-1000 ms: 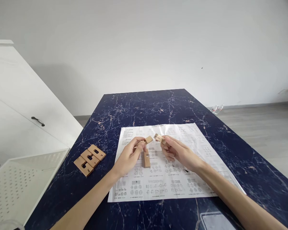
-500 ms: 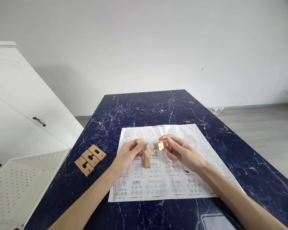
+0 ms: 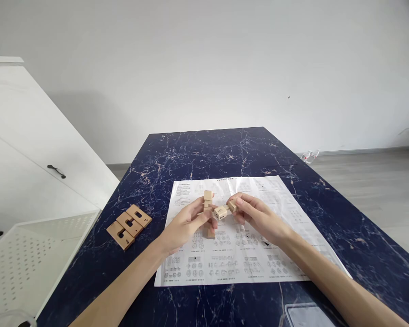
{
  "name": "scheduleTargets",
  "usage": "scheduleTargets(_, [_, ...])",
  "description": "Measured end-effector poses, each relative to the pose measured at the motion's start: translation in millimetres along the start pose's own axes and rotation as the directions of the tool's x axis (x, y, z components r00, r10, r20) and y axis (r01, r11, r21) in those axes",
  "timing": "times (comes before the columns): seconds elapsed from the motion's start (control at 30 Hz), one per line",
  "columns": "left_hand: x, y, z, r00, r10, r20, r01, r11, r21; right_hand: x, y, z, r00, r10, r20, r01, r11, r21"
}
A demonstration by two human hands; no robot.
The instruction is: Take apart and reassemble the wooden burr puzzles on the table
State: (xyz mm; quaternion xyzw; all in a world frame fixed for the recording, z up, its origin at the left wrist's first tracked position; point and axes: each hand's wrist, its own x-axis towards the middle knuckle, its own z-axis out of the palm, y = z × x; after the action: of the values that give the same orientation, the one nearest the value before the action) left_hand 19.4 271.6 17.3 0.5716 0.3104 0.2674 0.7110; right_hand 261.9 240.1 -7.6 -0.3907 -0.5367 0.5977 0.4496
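Over the sheet, my left hand (image 3: 194, 221) is closed on a notched wooden puzzle piece (image 3: 208, 195), whose pale square end sticks up above the fingers. Below those fingers a wooden block end (image 3: 211, 234) shows; I cannot tell whether it belongs to the held piece. My right hand (image 3: 250, 212) pinches another notched wooden puzzle piece (image 3: 220, 212) with dark handwritten marks on its faces. The marked end points left and comes up close to my left fingertips; whether the two pieces touch is unclear.
A white printed sheet (image 3: 231, 270) with rows of small drawings lies under both hands on the dark blue marbled table (image 3: 204, 154). Slotted, numbered wooden plates (image 3: 129, 225) lie together at the left. A clear rounded-edge object (image 3: 308, 313) is at the near edge. White cabinet (image 3: 27, 136) left.
My left hand has turned its piece more upright. My right hand has rotated its marked piece and brought it left and slightly down, nearer my left fingers. The slotted plates stay put.
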Motion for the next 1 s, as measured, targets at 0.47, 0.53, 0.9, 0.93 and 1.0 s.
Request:
scheduleTargets(0.47, [-7,-2,19,0.998,0.029,0.059,-0.031,0.999,0.033,-2,4,14,0.995,-0.103,0.009,0.103,0.991,-0.087])
scheduleTargets(0.53, [-8,-2,20,0.998,0.031,0.055,-0.034,0.998,0.051,-2,6,15,0.994,-0.112,-0.013,0.11,0.988,-0.106])
scheduleTargets(0.9, [-11,-5,26,0.997,0.075,0.002,-0.074,0.975,0.212,-3,7,20,0.989,-0.08,-0.124,0.053,0.978,-0.201])
scheduleTargets(0.93, [-11,-6,27,0.997,0.073,-0.016,-0.067,0.968,0.24,-3,7,21,0.988,-0.073,-0.14,0.043,0.977,-0.21])
scheduleTargets(1.0, [-10,-6,29,0.997,0.063,-0.048,-0.048,0.961,0.272,-4,7,22,0.984,-0.065,-0.167,0.024,0.971,-0.237])
